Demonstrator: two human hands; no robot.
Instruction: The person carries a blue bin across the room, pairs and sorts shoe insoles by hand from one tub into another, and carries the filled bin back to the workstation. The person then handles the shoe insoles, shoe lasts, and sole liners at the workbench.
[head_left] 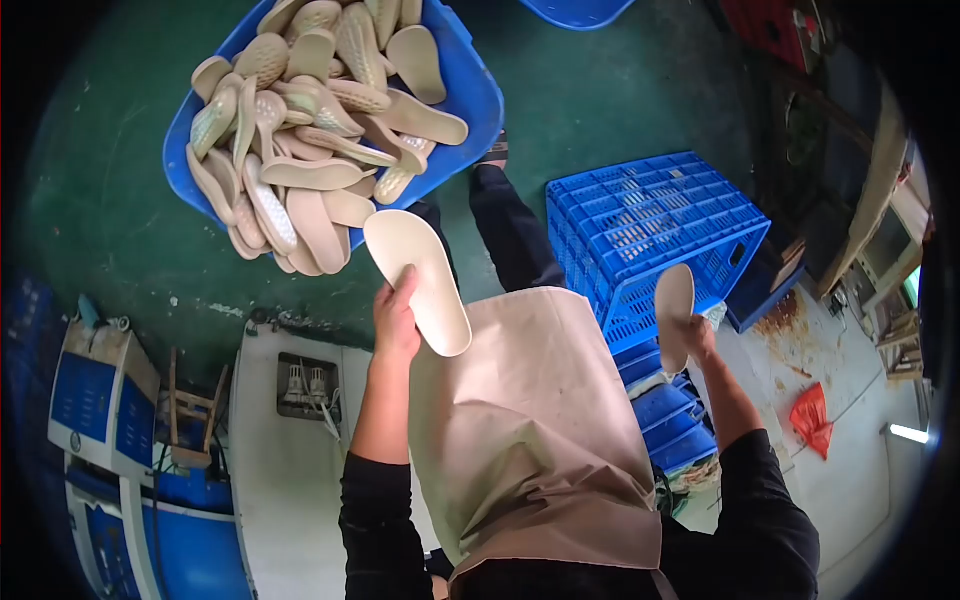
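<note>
My left hand (397,320) is closed around the edge of a beige insole (420,275), with the thumb lying on its smooth inner face. This insole is held in front of the apron (530,380), just below a blue tub (480,110) heaped with similar insoles (310,175). Out to the right, my right hand (697,335) grips a second beige insole (675,305), seen at a slant. That one is in front of the side of a blue plastic crate (650,225). Part of the right fingers is hidden behind the insole.
Stacked blue bins (665,415) are beside the apron, below the crate. A red bag (812,420) lies at the right. At the left are a blue-and-white machine (105,390) and a pale worktop (290,470). Another blue tub (578,10) shows at the top edge.
</note>
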